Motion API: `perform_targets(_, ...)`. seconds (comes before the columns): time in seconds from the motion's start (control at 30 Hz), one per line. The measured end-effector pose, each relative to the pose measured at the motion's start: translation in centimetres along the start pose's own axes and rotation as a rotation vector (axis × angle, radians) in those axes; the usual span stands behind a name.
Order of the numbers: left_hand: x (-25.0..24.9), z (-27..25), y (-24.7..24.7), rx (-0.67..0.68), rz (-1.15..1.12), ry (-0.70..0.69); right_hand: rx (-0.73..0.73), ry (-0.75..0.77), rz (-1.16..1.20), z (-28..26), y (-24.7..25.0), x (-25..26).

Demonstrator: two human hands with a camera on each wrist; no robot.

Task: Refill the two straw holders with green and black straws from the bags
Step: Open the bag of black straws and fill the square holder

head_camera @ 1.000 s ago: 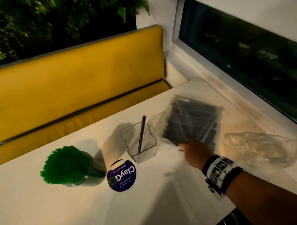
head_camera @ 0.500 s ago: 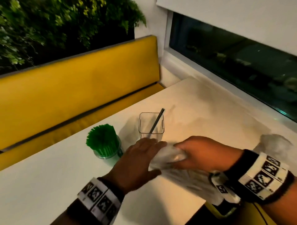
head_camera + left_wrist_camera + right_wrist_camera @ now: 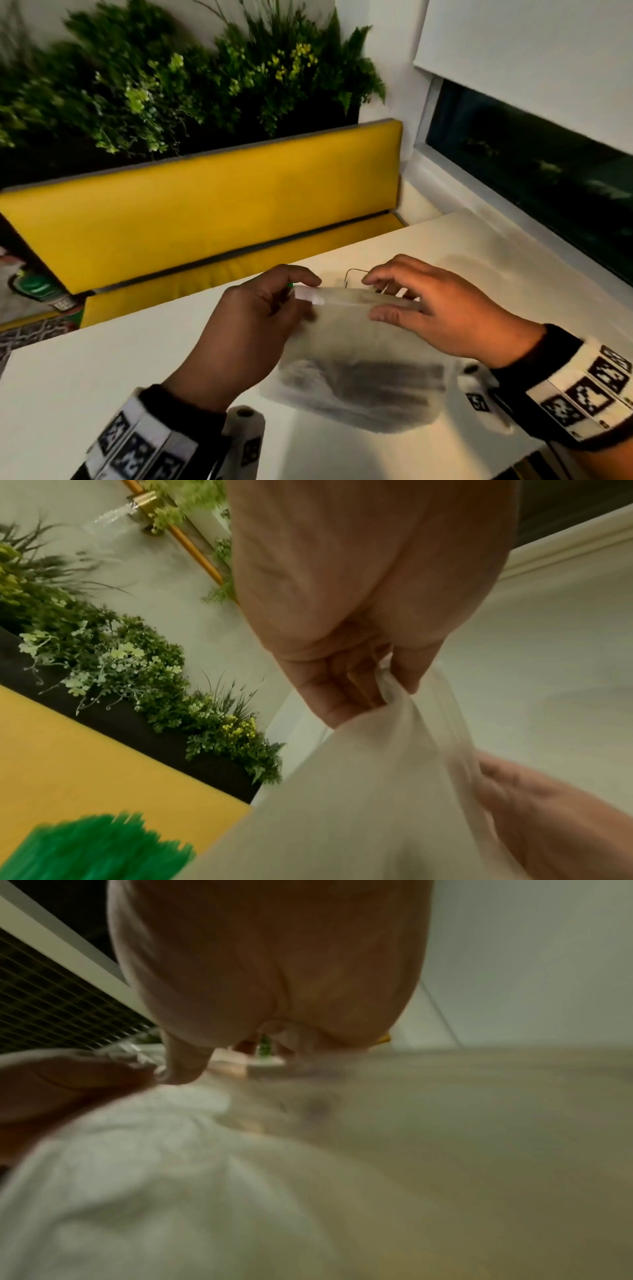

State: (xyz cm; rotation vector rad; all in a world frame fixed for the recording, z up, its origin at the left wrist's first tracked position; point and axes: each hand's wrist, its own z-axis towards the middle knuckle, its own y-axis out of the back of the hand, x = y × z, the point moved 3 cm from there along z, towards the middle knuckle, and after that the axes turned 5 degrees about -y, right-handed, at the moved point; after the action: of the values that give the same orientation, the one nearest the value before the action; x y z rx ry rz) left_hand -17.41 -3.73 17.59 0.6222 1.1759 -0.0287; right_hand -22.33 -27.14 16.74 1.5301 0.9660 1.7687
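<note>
I hold a clear plastic bag of black straws up over the white table. My left hand pinches the left end of the bag's top edge, and the left wrist view shows the film caught between its fingers. My right hand pinches the right end of that edge. The clear square holder's rim peeks out just behind the bag. The green straws in the other holder show blurred low in the left wrist view; my left hand hides them in the head view.
A yellow bench runs along the table's far side with plants above it. A dark window and its sill line the right edge. The right wrist view is blurred, with bag film filling it.
The bag has been lifted off the table and brought toward me. Both hands have shifted to its top edge and now pinch it at either end.
</note>
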Motion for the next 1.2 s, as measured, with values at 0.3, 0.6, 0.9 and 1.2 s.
perform_targets(0.3,-1.6,-0.8,0.5,-0.201,0.183,-0.141,-0.089,0.218,0.061,3.5,-0.3,4.9)
perform_targets(0.6,-1.4,-0.4,1.5,-0.143,0.242,-0.168,-0.111,0.212,0.111,4.9,-0.7,6.7)
perform_targets(0.9,2.6,-0.5,6.2,-0.264,0.069,0.013,-0.042,0.154,-0.137,2.8,0.9,2.8)
perform_targets(1.2,3.6,-0.9,7.0,-0.286,-0.050,0.090,0.022,-0.067,-0.194,-1.6,4.3,-2.4)
